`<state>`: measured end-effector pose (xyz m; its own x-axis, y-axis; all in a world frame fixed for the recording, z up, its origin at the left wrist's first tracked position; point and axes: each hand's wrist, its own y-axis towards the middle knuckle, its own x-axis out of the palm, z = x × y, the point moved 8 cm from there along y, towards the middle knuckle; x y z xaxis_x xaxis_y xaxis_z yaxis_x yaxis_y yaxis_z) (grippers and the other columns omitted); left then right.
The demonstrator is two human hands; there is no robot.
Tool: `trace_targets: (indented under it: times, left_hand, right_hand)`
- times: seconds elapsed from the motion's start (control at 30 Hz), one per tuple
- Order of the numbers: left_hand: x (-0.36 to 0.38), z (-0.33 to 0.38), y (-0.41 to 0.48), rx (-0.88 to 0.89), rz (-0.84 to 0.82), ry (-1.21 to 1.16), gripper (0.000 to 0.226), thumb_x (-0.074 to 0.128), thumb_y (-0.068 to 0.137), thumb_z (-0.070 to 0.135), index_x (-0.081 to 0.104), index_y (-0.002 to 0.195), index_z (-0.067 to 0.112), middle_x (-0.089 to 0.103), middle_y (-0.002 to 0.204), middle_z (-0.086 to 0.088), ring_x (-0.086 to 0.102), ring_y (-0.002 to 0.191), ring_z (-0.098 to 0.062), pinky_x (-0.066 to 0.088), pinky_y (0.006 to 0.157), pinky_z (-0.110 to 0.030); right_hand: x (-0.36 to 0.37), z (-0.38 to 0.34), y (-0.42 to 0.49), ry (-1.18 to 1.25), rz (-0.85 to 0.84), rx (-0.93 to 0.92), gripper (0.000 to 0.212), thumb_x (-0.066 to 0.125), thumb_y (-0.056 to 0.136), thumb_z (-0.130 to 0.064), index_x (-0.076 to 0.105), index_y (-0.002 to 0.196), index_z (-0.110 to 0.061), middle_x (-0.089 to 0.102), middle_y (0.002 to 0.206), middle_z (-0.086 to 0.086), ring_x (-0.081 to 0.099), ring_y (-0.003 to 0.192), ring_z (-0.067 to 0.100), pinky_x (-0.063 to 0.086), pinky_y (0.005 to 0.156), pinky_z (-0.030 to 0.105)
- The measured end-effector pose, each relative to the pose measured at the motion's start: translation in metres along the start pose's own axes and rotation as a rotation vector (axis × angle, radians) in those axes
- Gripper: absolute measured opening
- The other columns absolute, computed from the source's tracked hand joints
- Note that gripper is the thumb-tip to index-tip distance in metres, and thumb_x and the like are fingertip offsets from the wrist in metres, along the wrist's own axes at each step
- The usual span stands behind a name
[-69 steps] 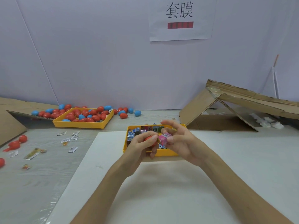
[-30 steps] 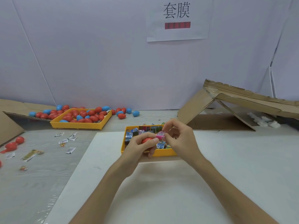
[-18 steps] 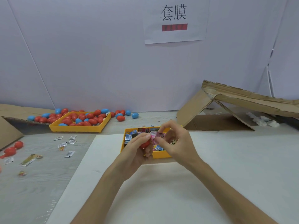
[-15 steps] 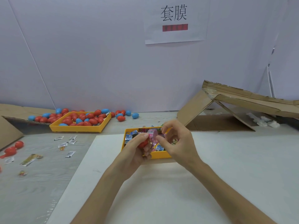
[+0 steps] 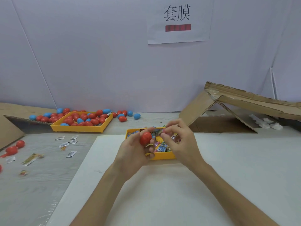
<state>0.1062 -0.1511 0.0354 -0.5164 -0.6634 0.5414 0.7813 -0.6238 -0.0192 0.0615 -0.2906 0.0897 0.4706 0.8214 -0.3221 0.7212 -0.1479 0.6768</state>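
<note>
My left hand (image 5: 133,151) grips a red plastic egg (image 5: 145,138) between thumb and fingers, just above the near yellow tray (image 5: 162,156). That tray holds several small colourful packets. My right hand (image 5: 180,141) hovers over the tray's right half with its fingers curled, pinching a small packet (image 5: 160,131) at the fingertips next to the egg. Both hands sit over the white sheet (image 5: 162,193) covering the table.
A second yellow tray (image 5: 81,128) at the back left is full of red and blue eggs, with more loose around it. Small packets (image 5: 68,142) litter the grey table on the left. A collapsed cardboard box (image 5: 236,111) lies at the right, cardboard also at far left.
The pink packet that my right hand held against the egg is gone from sight. The red egg now shows whole in my left hand, and my right hand has drawn slightly away.
</note>
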Motion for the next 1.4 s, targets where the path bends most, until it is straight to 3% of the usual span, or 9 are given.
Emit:
trace_targets:
  times: [0.17, 0.3, 0.53, 0.7, 0.77, 0.83, 0.97, 1.2, 1.4]
  left_hand:
    - [-0.004, 0.007, -0.002, 0.080, 0.019, 0.010, 0.032, 0.059, 0.092, 0.028, 0.072, 0.120, 0.024, 0.072, 0.113, -0.007, 0.067, 0.084, -0.018, 0.053, 0.082, -0.033]
    - [-0.001, 0.012, -0.006, 0.136, 0.009, -0.005, 0.035, 0.061, 0.091, 0.022, 0.062, 0.126, 0.021, 0.068, 0.129, -0.012, 0.068, 0.092, -0.014, 0.057, 0.082, -0.029]
    - [-0.005, 0.011, -0.004, 0.147, 0.023, -0.122, 0.033, 0.060, 0.094, 0.010, 0.067, 0.125, 0.017, 0.068, 0.121, -0.016, 0.070, 0.109, -0.030, 0.059, 0.084, -0.032]
    - [-0.007, 0.015, -0.004, 0.184, 0.065, 0.076, 0.035, 0.062, 0.091, 0.025, 0.071, 0.124, 0.033, 0.066, 0.131, -0.011, 0.068, 0.107, -0.019, 0.057, 0.092, -0.036]
    - [-0.007, 0.015, -0.004, 0.196, 0.071, 0.105, 0.033, 0.063, 0.090, 0.025, 0.072, 0.121, 0.033, 0.065, 0.132, -0.013, 0.067, 0.106, -0.019, 0.053, 0.097, -0.039]
    - [-0.006, 0.015, -0.004, 0.216, 0.078, 0.110, 0.030, 0.063, 0.092, 0.020, 0.073, 0.119, 0.029, 0.065, 0.130, -0.017, 0.068, 0.106, -0.023, 0.058, 0.089, -0.036]
    - [-0.006, 0.016, -0.005, 0.256, 0.093, 0.194, 0.030, 0.063, 0.095, 0.011, 0.069, 0.123, 0.021, 0.064, 0.128, -0.022, 0.069, 0.108, -0.030, 0.057, 0.089, -0.033]
    - [0.000, 0.016, -0.007, 0.298, 0.077, 0.315, 0.042, 0.071, 0.083, 0.012, 0.068, 0.125, 0.020, 0.067, 0.120, -0.013, 0.070, 0.108, -0.033, 0.058, 0.092, -0.037]
    - [0.006, 0.015, -0.007, 0.314, 0.074, 0.504, 0.040, 0.075, 0.086, 0.020, 0.071, 0.121, 0.038, 0.064, 0.122, -0.009, 0.068, 0.110, -0.029, 0.058, 0.092, -0.038]
  right_hand:
    - [-0.014, -0.004, 0.003, -0.094, 0.063, -0.018, 0.005, 0.079, 0.085, -0.008, 0.075, 0.082, -0.008, 0.055, 0.094, 0.002, 0.053, 0.078, 0.009, 0.038, 0.066, 0.014]
    - [-0.013, -0.005, 0.003, -0.038, 0.054, -0.030, 0.006, 0.079, 0.083, -0.003, 0.076, 0.080, -0.007, 0.064, 0.085, 0.002, 0.053, 0.067, 0.005, 0.038, 0.062, 0.015]
    - [-0.015, -0.007, 0.003, -0.129, 0.096, -0.079, 0.004, 0.082, 0.082, -0.007, 0.078, 0.083, -0.008, 0.049, 0.088, 0.006, 0.046, 0.070, 0.006, 0.038, 0.060, 0.016]
    - [-0.008, -0.006, 0.001, 0.011, 0.025, -0.049, 0.006, 0.078, 0.084, -0.005, 0.076, 0.081, -0.009, 0.064, 0.080, 0.004, 0.048, 0.059, 0.012, 0.041, 0.055, 0.028]
    - [-0.005, -0.002, 0.001, 0.057, 0.000, -0.006, 0.006, 0.076, 0.087, -0.006, 0.075, 0.082, -0.010, 0.067, 0.075, 0.001, 0.053, 0.061, 0.017, 0.043, 0.058, 0.030]
    - [-0.003, 0.001, 0.000, 0.096, -0.011, 0.039, 0.006, 0.075, 0.088, -0.008, 0.075, 0.083, -0.011, 0.068, 0.072, 0.001, 0.055, 0.062, 0.019, 0.045, 0.059, 0.032]
    - [0.000, 0.002, -0.001, 0.176, -0.031, 0.082, 0.006, 0.071, 0.092, -0.008, 0.075, 0.090, -0.012, 0.072, 0.076, 0.001, 0.064, 0.071, 0.029, 0.052, 0.067, 0.047]
    - [0.000, 0.014, 0.002, 0.369, -0.055, 0.233, 0.035, 0.047, 0.085, 0.000, 0.074, 0.099, -0.018, 0.060, 0.066, -0.003, 0.053, 0.062, 0.013, 0.048, 0.062, 0.024]
    - [0.003, 0.009, 0.003, 0.345, -0.106, 0.235, 0.032, 0.045, 0.079, -0.009, 0.074, 0.089, -0.019, 0.062, 0.064, -0.014, 0.051, 0.062, 0.012, 0.044, 0.061, 0.019]
